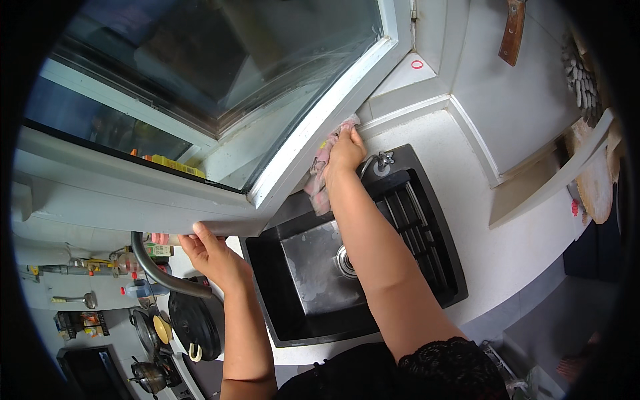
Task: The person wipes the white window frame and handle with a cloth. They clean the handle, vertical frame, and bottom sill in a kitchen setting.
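Observation:
A white-framed window sash [327,117] with a glass pane stands swung open over the counter. My left hand [220,260] grips its lower left edge, thumb on the near face and fingers behind it. In my right hand [346,150] is a crumpled pink patterned cloth [320,187], pressed against the sash's bottom rail close to the wall. The cloth's loose end hangs over the back rim of a black sink [257,287]. Below my right forearm lies the sink's basin, with a round drain strainer [345,261] partly covered by the arm.
A thick grey curved pipe [167,281] rises left of the sink, near a black lidded pot [192,320]. Behind the sink stands a small metal tap [385,159]. A black rack [412,215] spans the sink's right side. A wooden-handled knife [513,32] hangs at upper right.

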Demonstrator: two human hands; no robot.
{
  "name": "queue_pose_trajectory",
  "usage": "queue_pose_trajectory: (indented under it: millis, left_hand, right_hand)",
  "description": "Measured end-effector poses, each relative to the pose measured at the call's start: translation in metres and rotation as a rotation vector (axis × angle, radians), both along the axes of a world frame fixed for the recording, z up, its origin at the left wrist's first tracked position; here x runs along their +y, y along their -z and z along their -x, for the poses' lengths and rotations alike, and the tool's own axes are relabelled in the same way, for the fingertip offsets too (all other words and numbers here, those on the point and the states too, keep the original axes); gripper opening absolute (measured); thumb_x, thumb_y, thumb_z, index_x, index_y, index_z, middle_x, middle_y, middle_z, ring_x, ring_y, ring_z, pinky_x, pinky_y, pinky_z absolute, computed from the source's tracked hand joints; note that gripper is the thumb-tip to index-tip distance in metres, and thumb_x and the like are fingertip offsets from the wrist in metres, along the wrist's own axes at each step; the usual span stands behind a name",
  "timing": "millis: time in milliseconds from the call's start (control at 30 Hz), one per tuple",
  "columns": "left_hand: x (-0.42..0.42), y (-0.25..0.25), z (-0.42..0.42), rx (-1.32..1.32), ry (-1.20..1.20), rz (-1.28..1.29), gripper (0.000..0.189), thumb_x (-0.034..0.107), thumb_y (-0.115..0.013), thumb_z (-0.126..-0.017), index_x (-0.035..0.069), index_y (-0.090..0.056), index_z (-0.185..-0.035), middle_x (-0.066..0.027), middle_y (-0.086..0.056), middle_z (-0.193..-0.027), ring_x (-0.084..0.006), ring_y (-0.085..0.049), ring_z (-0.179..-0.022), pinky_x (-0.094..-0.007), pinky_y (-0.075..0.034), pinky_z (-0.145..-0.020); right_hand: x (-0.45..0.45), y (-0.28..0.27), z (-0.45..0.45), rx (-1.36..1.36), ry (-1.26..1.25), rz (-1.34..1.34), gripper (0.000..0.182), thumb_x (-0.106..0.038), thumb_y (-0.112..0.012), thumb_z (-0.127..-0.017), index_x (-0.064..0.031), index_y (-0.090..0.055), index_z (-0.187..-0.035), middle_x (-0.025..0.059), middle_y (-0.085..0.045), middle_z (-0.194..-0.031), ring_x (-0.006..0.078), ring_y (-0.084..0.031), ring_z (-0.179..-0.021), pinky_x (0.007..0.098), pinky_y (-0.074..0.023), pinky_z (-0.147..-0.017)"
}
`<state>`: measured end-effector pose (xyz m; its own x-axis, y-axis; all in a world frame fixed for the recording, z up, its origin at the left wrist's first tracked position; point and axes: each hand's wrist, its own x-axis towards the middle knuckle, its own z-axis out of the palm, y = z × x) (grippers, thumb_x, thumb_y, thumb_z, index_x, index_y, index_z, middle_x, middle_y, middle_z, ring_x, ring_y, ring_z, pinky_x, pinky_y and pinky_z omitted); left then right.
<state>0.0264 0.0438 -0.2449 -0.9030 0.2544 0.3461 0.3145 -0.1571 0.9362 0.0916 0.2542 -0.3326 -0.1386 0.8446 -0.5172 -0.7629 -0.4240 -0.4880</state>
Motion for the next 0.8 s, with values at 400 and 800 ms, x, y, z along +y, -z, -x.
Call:
queue_pose_trajectory:
  millis: [400,800]
  left_hand:
    - [-0.001,-0.003,0.003,-0.011,-0.003,0.056,0.046,0.023,-0.048,-0.102,0.006,-0.035,-0.143,-0.0108,-0.050,-0.130,-0.0192,-0.052,-0.116,-0.0368,-0.047,-0.095]
    - [0.008,-0.010,0.001,0.021,-0.071,0.092,0.041,0.025,-0.048,-0.102,0.006,-0.039,-0.138,-0.0098,-0.053,-0.120,-0.0176,-0.054,-0.108,-0.0343,-0.048,-0.092]
  right_hand:
    - [-0.008,0.022,0.009,0.078,-0.057,0.110,0.029,-0.020,-0.054,-0.099,-0.0011,-0.061,-0.120,0.0081,-0.062,-0.095,0.0159,-0.059,-0.073,0.0293,-0.0524,-0.057]
    - [-0.025,0.042,0.032,0.085,-0.061,0.132,0.026,-0.023,-0.053,-0.099,0.0003,-0.061,-0.108,0.0116,-0.062,-0.091,0.0198,-0.058,-0.057,0.0316,-0.0485,-0.046]
